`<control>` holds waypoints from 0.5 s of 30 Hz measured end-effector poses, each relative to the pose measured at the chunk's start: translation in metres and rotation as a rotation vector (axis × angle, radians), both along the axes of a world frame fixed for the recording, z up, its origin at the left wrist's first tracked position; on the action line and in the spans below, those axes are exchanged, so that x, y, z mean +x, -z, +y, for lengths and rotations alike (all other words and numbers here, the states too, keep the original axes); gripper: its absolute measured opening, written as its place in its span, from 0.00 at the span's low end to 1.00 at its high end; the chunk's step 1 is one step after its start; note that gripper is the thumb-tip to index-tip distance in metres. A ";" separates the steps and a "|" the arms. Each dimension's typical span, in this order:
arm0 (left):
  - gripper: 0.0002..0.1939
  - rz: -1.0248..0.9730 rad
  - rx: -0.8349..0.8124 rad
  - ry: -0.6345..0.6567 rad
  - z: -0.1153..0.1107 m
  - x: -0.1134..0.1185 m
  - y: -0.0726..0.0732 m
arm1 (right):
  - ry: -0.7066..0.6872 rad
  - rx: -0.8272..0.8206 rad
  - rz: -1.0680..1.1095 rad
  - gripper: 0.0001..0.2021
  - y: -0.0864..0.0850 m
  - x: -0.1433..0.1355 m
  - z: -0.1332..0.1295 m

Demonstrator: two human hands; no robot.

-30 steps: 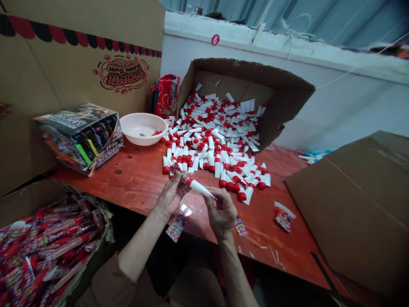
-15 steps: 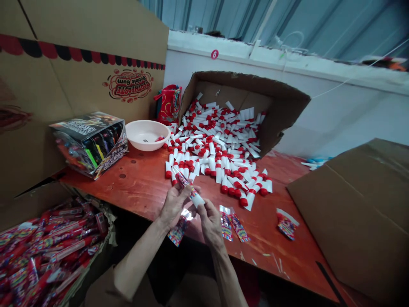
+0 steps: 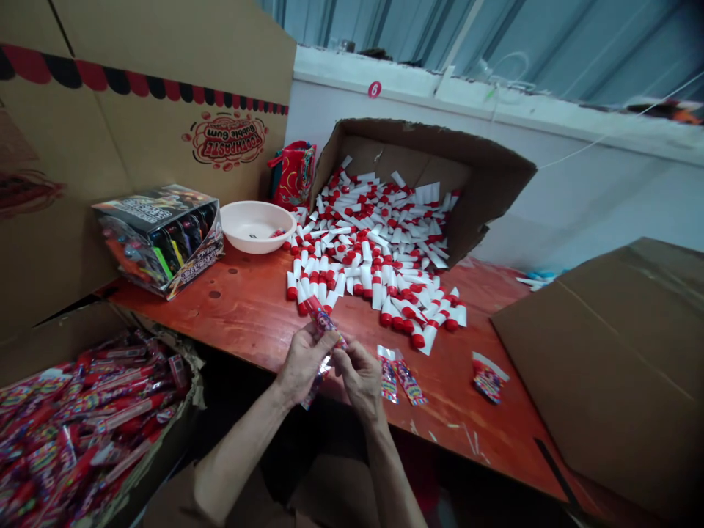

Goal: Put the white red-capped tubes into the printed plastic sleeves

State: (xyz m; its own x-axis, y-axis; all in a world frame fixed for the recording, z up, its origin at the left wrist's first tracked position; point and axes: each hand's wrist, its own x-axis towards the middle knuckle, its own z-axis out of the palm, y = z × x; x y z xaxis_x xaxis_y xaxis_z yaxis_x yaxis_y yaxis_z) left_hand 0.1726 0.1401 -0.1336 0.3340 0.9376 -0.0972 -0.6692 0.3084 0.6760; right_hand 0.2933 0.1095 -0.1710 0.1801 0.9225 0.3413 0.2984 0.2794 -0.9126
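A colourful printed plastic sleeve (image 3: pixel 324 320) with a tube inside is held tilted over the table's front edge. My left hand (image 3: pixel 300 359) is closed around its middle. At the sleeve's near end, the fingers of my right hand (image 3: pixel 360 378) are pinched on it. Below my left hand another shiny printed sleeve (image 3: pixel 314 387) shows in part; whether the fingers hold it I cannot tell. Two flat printed sleeves (image 3: pixel 397 375) lie just right of my right hand. Many white tubes with red caps (image 3: pixel 379 257) are heaped beyond my hands.
A tipped cardboard box (image 3: pixel 489 169) spills the tubes onto the red table (image 3: pixel 247 308). A pale bowl (image 3: pixel 242 227) and a display box (image 3: pixel 159 238) stand left. Filled packets (image 3: pixel 99 411) lie in a carton lower left. A small packet (image 3: pixel 488 378) and cardboard (image 3: pixel 610 352) are right.
The tube has slid into the sleeve: its white end stuck out near my right hand before and is now covered. A red end now shows at the far tip.
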 end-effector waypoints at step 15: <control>0.13 -0.080 -0.396 -0.536 -0.041 -0.152 0.019 | -0.280 0.064 -0.307 0.07 0.016 0.003 -0.015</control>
State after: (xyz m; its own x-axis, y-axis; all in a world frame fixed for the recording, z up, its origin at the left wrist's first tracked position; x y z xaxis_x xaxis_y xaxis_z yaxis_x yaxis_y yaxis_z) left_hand 0.0203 0.0993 -0.1522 -0.1479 0.8745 -0.4620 -0.8420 0.1337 0.5227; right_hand 0.2966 0.0942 -0.1871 -0.1938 0.8967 0.3981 0.4585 0.4415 -0.7712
